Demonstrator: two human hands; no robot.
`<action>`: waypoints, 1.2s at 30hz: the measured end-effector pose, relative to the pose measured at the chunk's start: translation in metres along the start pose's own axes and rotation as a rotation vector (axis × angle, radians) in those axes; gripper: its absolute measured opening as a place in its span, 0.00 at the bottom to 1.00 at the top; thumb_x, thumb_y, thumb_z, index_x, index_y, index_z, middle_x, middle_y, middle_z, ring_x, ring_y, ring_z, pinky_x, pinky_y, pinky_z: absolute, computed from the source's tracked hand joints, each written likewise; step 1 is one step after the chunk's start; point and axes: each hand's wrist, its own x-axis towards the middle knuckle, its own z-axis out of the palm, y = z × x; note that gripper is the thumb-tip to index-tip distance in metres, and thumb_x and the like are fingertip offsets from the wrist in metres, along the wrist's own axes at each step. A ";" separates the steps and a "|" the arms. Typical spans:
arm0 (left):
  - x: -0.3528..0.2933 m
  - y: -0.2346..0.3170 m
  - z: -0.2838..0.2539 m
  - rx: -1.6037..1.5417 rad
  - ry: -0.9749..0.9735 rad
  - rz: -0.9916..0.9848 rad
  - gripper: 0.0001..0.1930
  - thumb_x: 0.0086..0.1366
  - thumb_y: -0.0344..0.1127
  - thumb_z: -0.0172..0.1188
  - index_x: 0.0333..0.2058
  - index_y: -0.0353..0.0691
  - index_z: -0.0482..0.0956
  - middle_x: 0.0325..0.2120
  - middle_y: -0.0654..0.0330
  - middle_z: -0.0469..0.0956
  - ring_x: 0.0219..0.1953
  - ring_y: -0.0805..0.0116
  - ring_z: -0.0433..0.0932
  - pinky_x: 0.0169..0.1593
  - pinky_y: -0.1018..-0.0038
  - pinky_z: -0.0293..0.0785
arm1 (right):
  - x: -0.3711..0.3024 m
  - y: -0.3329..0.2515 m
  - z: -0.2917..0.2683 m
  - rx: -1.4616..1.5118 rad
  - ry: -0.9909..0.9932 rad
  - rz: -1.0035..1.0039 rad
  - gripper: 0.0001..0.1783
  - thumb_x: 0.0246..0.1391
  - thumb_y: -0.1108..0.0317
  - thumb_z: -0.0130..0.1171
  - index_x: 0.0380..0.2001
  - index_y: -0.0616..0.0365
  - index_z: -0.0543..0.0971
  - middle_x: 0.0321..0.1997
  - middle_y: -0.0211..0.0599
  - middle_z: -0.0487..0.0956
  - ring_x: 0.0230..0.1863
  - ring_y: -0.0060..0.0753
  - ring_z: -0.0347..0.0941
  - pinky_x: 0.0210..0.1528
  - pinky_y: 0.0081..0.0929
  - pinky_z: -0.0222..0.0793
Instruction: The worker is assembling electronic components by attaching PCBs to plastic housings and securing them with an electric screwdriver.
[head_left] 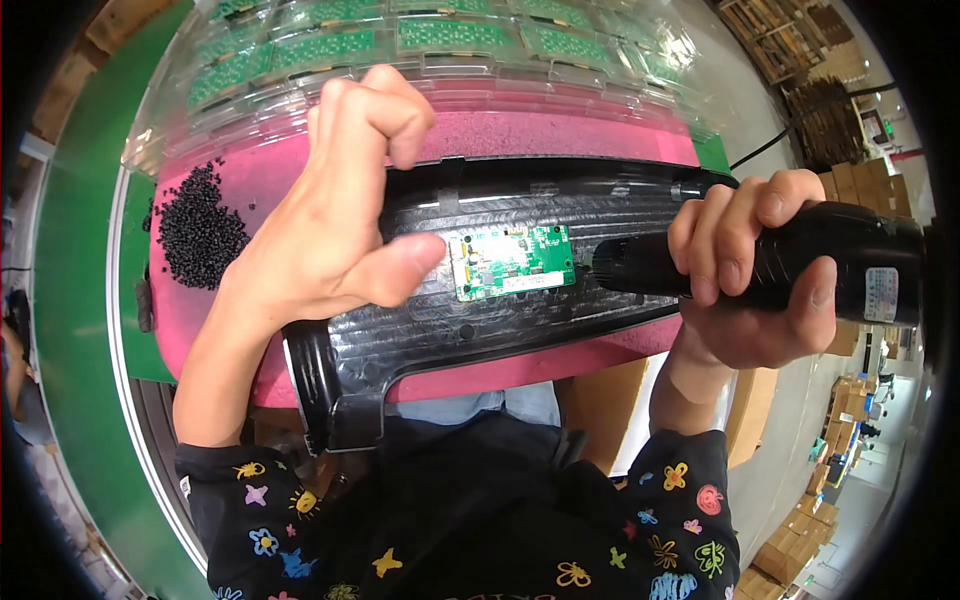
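A green circuit board (pixel 513 262) lies in the middle of a long black plastic housing (pixel 440 340), which rests across the pink mat. My right hand (pixel 752 262) is wrapped round a black electric screwdriver (pixel 640 262), held nearly level in this view. Its nose points left at the right end of the board; whether the bit touches a screw I cannot tell. Over the left part of the housing hovers my left hand (pixel 345 205), its thumb spread away from bent fingers, with nothing visible in it. The thumb tip is beside the board's left edge.
Small black screws (pixel 200 228) lie heaped on the pink mat (pixel 580 130) at the left. Clear plastic trays (pixel 450 70) with several green boards stand along the back. A dark cable (pixel 800 122) runs at the back right. Cardboard boxes (pixel 870 190) are stacked farther right.
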 end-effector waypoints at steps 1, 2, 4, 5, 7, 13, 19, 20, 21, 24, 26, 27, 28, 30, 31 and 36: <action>0.001 -0.001 0.001 0.000 0.000 -0.001 0.25 0.55 0.44 0.62 0.42 0.36 0.59 0.37 0.53 0.62 0.39 0.59 0.59 0.50 0.64 0.59 | 0.000 0.003 0.000 0.000 0.000 0.001 0.24 0.55 0.47 0.53 0.38 0.58 0.67 0.18 0.26 0.66 0.14 0.20 0.58 0.22 0.22 0.57; 0.002 -0.001 0.002 -0.040 0.041 0.030 0.21 0.58 0.41 0.56 0.41 0.37 0.57 0.35 0.54 0.59 0.37 0.60 0.57 0.49 0.66 0.58 | 0.000 0.005 0.001 -0.004 0.006 -0.005 0.24 0.56 0.46 0.52 0.38 0.58 0.67 0.17 0.25 0.66 0.14 0.19 0.58 0.21 0.22 0.57; 0.003 0.000 -0.002 -0.062 0.056 0.073 0.17 0.58 0.33 0.51 0.40 0.37 0.53 0.34 0.53 0.58 0.36 0.61 0.56 0.48 0.65 0.57 | 0.001 0.008 0.001 -0.005 0.012 -0.007 0.24 0.56 0.46 0.52 0.38 0.58 0.67 0.17 0.25 0.65 0.13 0.19 0.57 0.21 0.22 0.57; 0.004 0.002 -0.001 -0.062 0.055 0.069 0.17 0.58 0.33 0.51 0.40 0.37 0.53 0.34 0.53 0.58 0.36 0.61 0.56 0.48 0.65 0.57 | 0.001 0.008 0.001 -0.006 0.017 0.003 0.24 0.55 0.46 0.53 0.37 0.58 0.67 0.17 0.25 0.65 0.13 0.18 0.57 0.21 0.22 0.57; 0.007 0.004 0.002 -0.080 0.131 0.045 0.13 0.58 0.30 0.49 0.37 0.40 0.54 0.34 0.54 0.60 0.34 0.66 0.55 0.47 0.69 0.56 | 0.002 0.010 -0.001 -0.004 0.019 0.020 0.24 0.55 0.46 0.53 0.36 0.58 0.67 0.17 0.24 0.65 0.13 0.18 0.57 0.20 0.21 0.57; 0.009 0.004 0.006 0.020 0.039 -0.164 0.15 0.50 0.11 0.46 0.35 0.35 0.63 0.31 0.57 0.63 0.33 0.66 0.63 0.39 0.76 0.63 | 0.005 0.016 0.004 -0.005 -0.020 0.085 0.25 0.51 0.45 0.57 0.36 0.56 0.66 0.15 0.22 0.65 0.12 0.15 0.56 0.19 0.18 0.55; 0.011 0.002 0.003 0.167 -0.055 -0.159 0.12 0.52 0.16 0.52 0.36 0.32 0.69 0.34 0.54 0.68 0.39 0.59 0.71 0.46 0.70 0.69 | 0.005 0.018 0.000 0.044 -0.131 0.073 0.26 0.50 0.46 0.62 0.37 0.56 0.67 0.16 0.20 0.66 0.12 0.14 0.58 0.18 0.17 0.55; 0.011 0.002 0.004 0.181 -0.071 -0.180 0.12 0.53 0.17 0.52 0.37 0.32 0.70 0.35 0.53 0.70 0.41 0.57 0.72 0.47 0.69 0.69 | 0.007 0.020 -0.004 0.044 -0.131 0.073 0.26 0.50 0.46 0.62 0.37 0.56 0.67 0.16 0.20 0.66 0.12 0.14 0.58 0.18 0.17 0.55; 0.010 0.002 0.005 0.182 -0.071 -0.180 0.12 0.53 0.17 0.52 0.37 0.32 0.70 0.35 0.53 0.70 0.41 0.57 0.72 0.47 0.69 0.69 | 0.010 0.022 -0.008 0.082 -0.216 0.047 0.26 0.50 0.47 0.63 0.37 0.56 0.67 0.16 0.20 0.66 0.12 0.14 0.58 0.18 0.16 0.55; 0.006 0.001 0.005 0.207 -0.093 -0.227 0.12 0.55 0.19 0.53 0.40 0.32 0.71 0.37 0.53 0.71 0.43 0.55 0.73 0.49 0.67 0.69 | 0.010 0.025 -0.012 0.132 -0.280 0.046 0.26 0.50 0.47 0.63 0.38 0.56 0.67 0.16 0.20 0.66 0.13 0.14 0.58 0.18 0.16 0.55; 0.010 0.004 0.002 0.233 -0.206 -0.287 0.12 0.57 0.23 0.55 0.42 0.33 0.72 0.39 0.51 0.73 0.45 0.51 0.73 0.50 0.64 0.70 | 0.010 0.019 -0.011 0.136 -0.251 0.057 0.26 0.51 0.47 0.63 0.38 0.56 0.67 0.16 0.20 0.66 0.13 0.14 0.58 0.18 0.16 0.55; 0.011 0.005 0.002 0.239 -0.206 -0.278 0.12 0.57 0.23 0.55 0.42 0.33 0.72 0.39 0.51 0.73 0.45 0.51 0.73 0.50 0.64 0.70 | 0.010 0.015 -0.009 0.116 -0.208 0.081 0.26 0.51 0.47 0.63 0.38 0.56 0.67 0.16 0.20 0.66 0.12 0.14 0.58 0.17 0.16 0.54; 0.009 0.003 0.003 0.246 -0.236 -0.291 0.12 0.58 0.25 0.56 0.43 0.33 0.72 0.39 0.50 0.73 0.45 0.50 0.73 0.51 0.63 0.70 | 0.009 0.016 -0.006 0.103 -0.171 0.109 0.26 0.51 0.47 0.63 0.38 0.56 0.68 0.16 0.20 0.66 0.12 0.14 0.58 0.17 0.16 0.54; 0.006 0.002 0.003 0.266 -0.273 -0.310 0.14 0.60 0.29 0.57 0.44 0.33 0.72 0.39 0.48 0.75 0.46 0.47 0.73 0.51 0.61 0.70 | 0.013 0.020 -0.006 0.111 -0.217 0.100 0.26 0.51 0.46 0.62 0.38 0.57 0.68 0.16 0.20 0.66 0.12 0.15 0.58 0.17 0.16 0.54; 0.005 0.002 0.003 0.272 -0.271 -0.308 0.14 0.60 0.29 0.57 0.44 0.33 0.72 0.39 0.48 0.75 0.46 0.47 0.73 0.51 0.61 0.70 | 0.016 0.023 -0.010 0.169 -0.294 0.095 0.27 0.52 0.45 0.62 0.38 0.57 0.67 0.15 0.20 0.65 0.12 0.15 0.57 0.16 0.16 0.54; 0.004 0.004 0.002 0.295 -0.317 -0.355 0.15 0.61 0.31 0.57 0.46 0.33 0.72 0.41 0.46 0.77 0.46 0.46 0.75 0.50 0.59 0.71 | 0.013 0.021 -0.005 0.107 -0.181 0.095 0.27 0.52 0.44 0.61 0.37 0.57 0.67 0.15 0.21 0.65 0.11 0.15 0.58 0.16 0.16 0.54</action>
